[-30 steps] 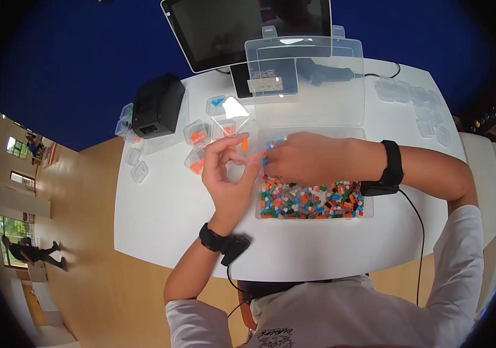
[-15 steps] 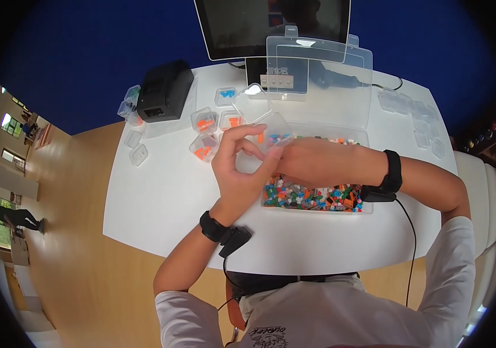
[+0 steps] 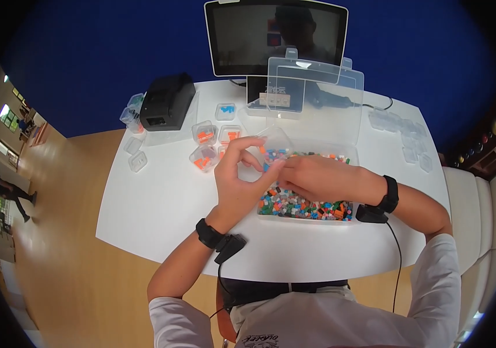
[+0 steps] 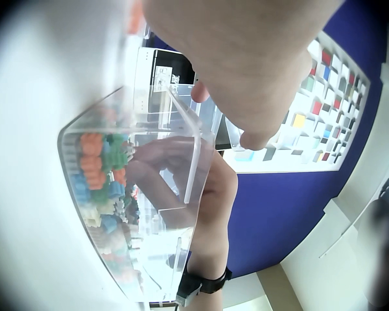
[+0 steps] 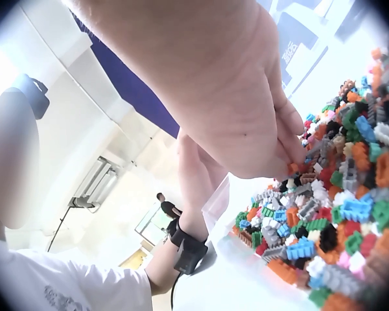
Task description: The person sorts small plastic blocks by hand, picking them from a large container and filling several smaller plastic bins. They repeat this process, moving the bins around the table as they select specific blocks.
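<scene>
My left hand (image 3: 239,181) holds a small clear box (image 3: 277,138) between thumb and fingers, over the left side of a large clear storage box (image 3: 264,217). Blue and orange show in or through the small box. My right hand (image 3: 323,178) reaches into the large box with its fingers pointing down. In the right wrist view, the fingertips (image 5: 297,155) of that hand are down among small building bricks (image 5: 301,249) of many colours. Whether they pinch a brick I cannot tell. Through the clear wall in the left wrist view, the right hand (image 4: 175,168) appears beside the bricks.
Small clear boxes with orange bricks (image 3: 204,162) and one with blue bricks (image 3: 225,111) stand left of the large box. Its lid (image 3: 346,116) is raised behind it. A screen (image 3: 277,40), a black device (image 3: 168,103) and small clear containers (image 3: 412,139) stand farther out.
The small clear box in my left hand has shifted rightward over the large box. My right hand stays low among the bricks. The head view has moved slightly.
</scene>
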